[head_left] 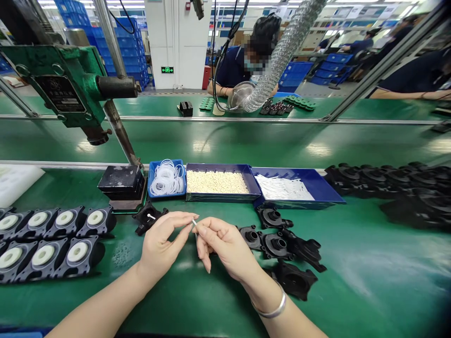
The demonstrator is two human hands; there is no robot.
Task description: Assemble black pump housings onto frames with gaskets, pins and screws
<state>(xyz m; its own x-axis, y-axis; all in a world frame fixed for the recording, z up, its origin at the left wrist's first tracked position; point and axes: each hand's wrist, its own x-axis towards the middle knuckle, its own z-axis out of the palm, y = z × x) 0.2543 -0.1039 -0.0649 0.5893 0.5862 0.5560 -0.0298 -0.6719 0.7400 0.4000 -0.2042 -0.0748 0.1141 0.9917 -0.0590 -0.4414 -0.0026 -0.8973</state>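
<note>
Both hands were found together over the green workbench [169, 305], their fingertips meeting at a small white rod [194, 222]. The left hand [167, 238] had its thumb and forefinger nearly closed on the rod, the other fingers extended close together. The right hand [222, 244] pinched the rod's near end between thumb and forefinger, its remaining fingers loosely curled; a silver bangle [276, 309] sat on that wrist. The rod was tilted, above the bench and in front of the trays. Just beyond the left hand lay a black housing [143, 220] with a white piece standing in it. Right of the right hand lay a loose group of black housings [277, 245], some touching. Behind the hands stood three trays in line: a small blue tray [167, 196] of white rings [166, 177], a middle tray [221, 197] of cream-coloured beads [216, 182], and a right-hand tray [322, 190] of white rods [283, 188]. To the left, two rows of housings with cream discs [65, 218] were recorded near a green press [66, 84]. A masked co-worker [229, 70] sat at the bench opposite.
</note>
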